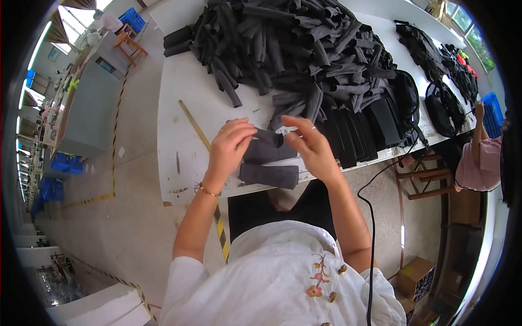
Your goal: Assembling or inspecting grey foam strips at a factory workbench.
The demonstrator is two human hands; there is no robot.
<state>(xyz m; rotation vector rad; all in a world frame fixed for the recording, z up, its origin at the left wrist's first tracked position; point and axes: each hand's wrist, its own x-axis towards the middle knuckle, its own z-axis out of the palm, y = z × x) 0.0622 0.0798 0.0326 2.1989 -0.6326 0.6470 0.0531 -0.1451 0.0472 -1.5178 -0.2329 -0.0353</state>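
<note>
left hand (231,142) and right hand (311,145) fingers pinching opposite ends of dark sleeve (270,137) | looking soft, light, floppy | likely best gripping ends | second sleeve (269,175) lying below the fingers on bench (179,87)

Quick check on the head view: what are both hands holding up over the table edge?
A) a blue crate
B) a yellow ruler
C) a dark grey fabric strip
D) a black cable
C: the left hand and right hand each pinch an end of a dark grey fabric strip, above two similar flat pieces on the white table.
</note>
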